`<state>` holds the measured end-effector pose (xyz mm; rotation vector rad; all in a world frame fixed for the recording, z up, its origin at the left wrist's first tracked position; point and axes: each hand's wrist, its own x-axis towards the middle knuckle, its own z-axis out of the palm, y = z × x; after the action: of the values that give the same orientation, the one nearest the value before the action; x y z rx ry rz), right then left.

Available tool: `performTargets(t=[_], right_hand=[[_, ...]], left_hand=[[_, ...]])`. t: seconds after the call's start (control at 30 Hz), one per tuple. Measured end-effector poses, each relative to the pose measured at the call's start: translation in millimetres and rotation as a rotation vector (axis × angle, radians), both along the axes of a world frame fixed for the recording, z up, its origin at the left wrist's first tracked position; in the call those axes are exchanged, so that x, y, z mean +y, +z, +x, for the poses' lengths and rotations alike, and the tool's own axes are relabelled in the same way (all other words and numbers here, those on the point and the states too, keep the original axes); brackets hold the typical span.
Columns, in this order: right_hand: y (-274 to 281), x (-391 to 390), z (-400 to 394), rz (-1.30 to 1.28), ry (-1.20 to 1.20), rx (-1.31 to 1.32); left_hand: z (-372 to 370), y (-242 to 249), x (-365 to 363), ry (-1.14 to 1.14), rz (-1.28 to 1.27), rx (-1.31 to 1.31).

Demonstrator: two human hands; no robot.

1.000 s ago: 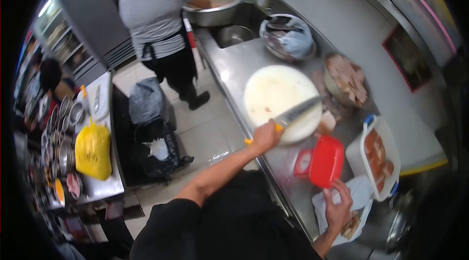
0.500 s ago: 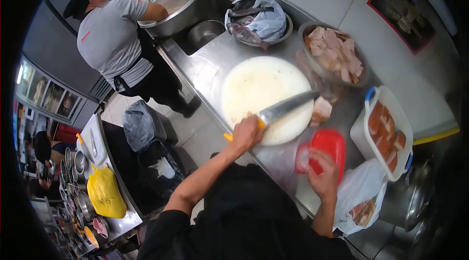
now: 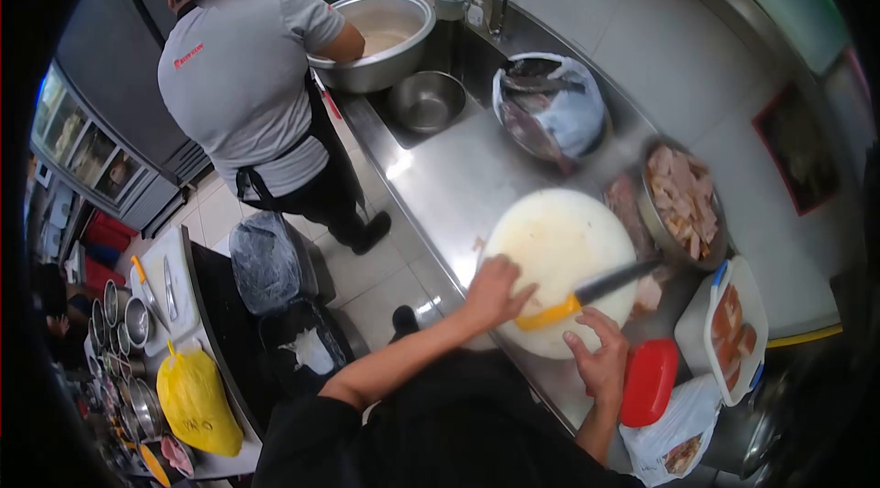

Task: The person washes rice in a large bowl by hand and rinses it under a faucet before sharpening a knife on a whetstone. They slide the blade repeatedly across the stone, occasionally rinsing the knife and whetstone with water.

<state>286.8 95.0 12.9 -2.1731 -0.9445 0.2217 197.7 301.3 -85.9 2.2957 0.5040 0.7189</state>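
Note:
A knife [image 3: 596, 291] with a yellow handle lies on the round white cutting board [image 3: 559, 231], its blade pointing right over the board's edge. My left hand [image 3: 498, 294] is over the board's left edge, fingers apart, with nothing in it, just left of the knife handle. My right hand [image 3: 600, 358] hovers by the board's lower right rim, below the knife, thumb and fingers spread and holding nothing I can see. Close to its right side is a red plastic container [image 3: 650, 382]. A piece of pale meat [image 3: 647, 294] sits at the board's right edge, partly behind the blade.
Cut meat fills a metal bowl [image 3: 683, 199]; another bowl holds dark fish [image 3: 536, 117] and a bag. A white tub [image 3: 697, 332] of meat and a plastic bag [image 3: 674, 428] stand right. A co-worker [image 3: 243, 76] reaches into a large basin [image 3: 385, 30] beside the sink [image 3: 428, 103].
My left hand has let go of the knife, which now rests on the board. My right hand has moved from the red container toward the board. The view has shifted.

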Motion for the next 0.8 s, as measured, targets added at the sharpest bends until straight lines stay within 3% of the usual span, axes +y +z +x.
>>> performTargets(t=[0.07, 0.13, 0.27, 0.4, 0.53, 0.8], right_hand=[[8, 39, -8, -0.026, 0.038, -0.034], [19, 79, -13, -0.044, 0.071, -0.036], [25, 154, -21, -0.026, 0.113, -0.073], [26, 221, -29, -0.045, 0.173, -0.082], [18, 273, -33, -0.042, 0.229, -0.062], [4, 335, -1, 0.048, 0.227, -0.164]], left_hand=[[-46, -16, 49, 0.140, -0.053, 0.024], [-101, -21, 97, 0.306, -0.231, 0.268], [-212, -64, 175, 0.570, -0.154, 0.445], [-278, -83, 219, 0.707, -0.281, 0.568], [-278, -85, 247, 0.653, -0.432, 0.525], [-190, -54, 284, 0.324, -0.644, 0.385]])
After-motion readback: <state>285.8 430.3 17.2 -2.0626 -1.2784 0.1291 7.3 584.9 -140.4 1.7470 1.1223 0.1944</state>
